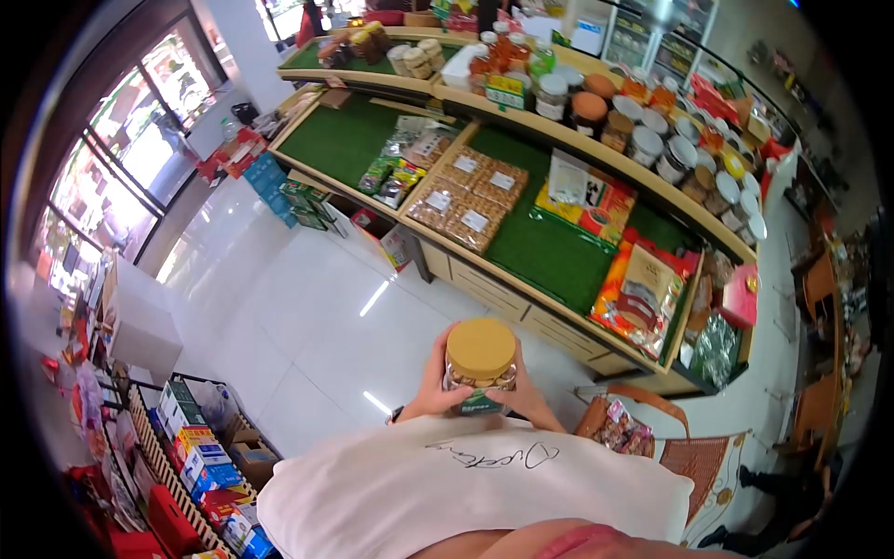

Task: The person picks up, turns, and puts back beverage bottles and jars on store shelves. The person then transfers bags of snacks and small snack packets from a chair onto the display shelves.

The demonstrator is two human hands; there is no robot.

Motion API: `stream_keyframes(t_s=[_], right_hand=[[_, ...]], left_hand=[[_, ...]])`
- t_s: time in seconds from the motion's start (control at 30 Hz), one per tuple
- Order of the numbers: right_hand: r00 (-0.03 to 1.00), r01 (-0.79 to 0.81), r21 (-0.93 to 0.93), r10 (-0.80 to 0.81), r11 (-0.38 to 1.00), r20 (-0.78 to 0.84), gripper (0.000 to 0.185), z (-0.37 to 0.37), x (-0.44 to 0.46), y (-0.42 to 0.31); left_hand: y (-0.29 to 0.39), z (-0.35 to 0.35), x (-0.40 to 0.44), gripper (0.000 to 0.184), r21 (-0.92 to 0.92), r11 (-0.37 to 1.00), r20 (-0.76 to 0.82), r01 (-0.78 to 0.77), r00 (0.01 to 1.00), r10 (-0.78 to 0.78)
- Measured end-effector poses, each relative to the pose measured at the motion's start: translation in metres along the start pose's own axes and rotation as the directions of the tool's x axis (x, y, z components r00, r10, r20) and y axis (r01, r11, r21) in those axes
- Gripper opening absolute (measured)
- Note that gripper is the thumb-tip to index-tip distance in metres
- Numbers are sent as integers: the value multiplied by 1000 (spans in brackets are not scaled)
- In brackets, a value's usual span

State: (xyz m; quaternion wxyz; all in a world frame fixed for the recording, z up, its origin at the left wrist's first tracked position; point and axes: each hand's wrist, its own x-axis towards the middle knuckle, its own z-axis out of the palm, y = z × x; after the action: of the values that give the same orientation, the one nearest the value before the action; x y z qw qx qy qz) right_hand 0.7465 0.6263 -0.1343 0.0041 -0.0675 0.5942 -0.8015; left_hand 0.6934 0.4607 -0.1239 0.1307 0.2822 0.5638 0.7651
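Note:
Close to my chest I hold a clear jar (480, 365) with a wide golden-yellow lid, a green label and pale brown pieces inside. My left hand (432, 380) wraps one side of it, and my right hand (529, 391) grips the other. Both thumbs press on the front of the jar, near its label. The jar is upright or slightly tilted toward me, its lid on. What exactly fills it I cannot make out.
Ahead stands a wooden display counter (507, 303) lined with green mats. It carries bagged nuts (470, 200), colourful food packets (643, 293) and an upper shelf of jars (652, 144). A woven chair (698, 475) with a brown bag (596, 419) is at right. Boxed goods (200, 456) line the lower left.

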Motion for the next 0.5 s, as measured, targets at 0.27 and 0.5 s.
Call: stream_keyframes(t_s=[0.27, 0.5], right_hand=[[984, 5, 17, -8, 1000, 177, 95, 58, 73, 13], [947, 5, 19, -11, 1000, 320, 92, 71, 173, 41]], left_hand=[[19, -67, -11, 95, -53, 998, -232, -16, 973, 3], [19, -139, 32, 97, 21, 1000, -312, -4, 950, 10]])
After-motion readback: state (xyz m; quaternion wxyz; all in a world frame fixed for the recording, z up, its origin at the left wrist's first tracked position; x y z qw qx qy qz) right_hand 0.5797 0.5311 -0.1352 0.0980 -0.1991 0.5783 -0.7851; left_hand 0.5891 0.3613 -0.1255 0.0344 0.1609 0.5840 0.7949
